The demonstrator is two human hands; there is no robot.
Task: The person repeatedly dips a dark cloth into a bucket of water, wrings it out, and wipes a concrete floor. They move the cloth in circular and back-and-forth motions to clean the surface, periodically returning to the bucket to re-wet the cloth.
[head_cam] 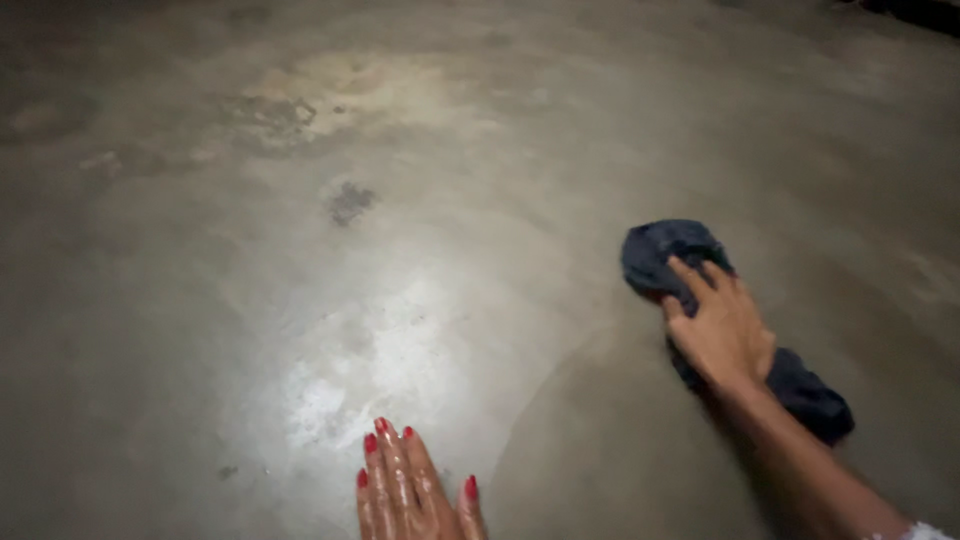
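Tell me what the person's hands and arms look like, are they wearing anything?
The left hand has shiny red polish on its fingernails and looks wet and glossy. No ring shows on it. The right hand is bare too, with no ring or watch in view, and its forearm is uncovered. Only a tiny bit of white sleeve shows at the bottom corner.

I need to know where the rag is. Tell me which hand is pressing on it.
The right hand, its fingers spread over the dark cloth. The left hand lies flat on the bare wet floor, apart from the cloth.
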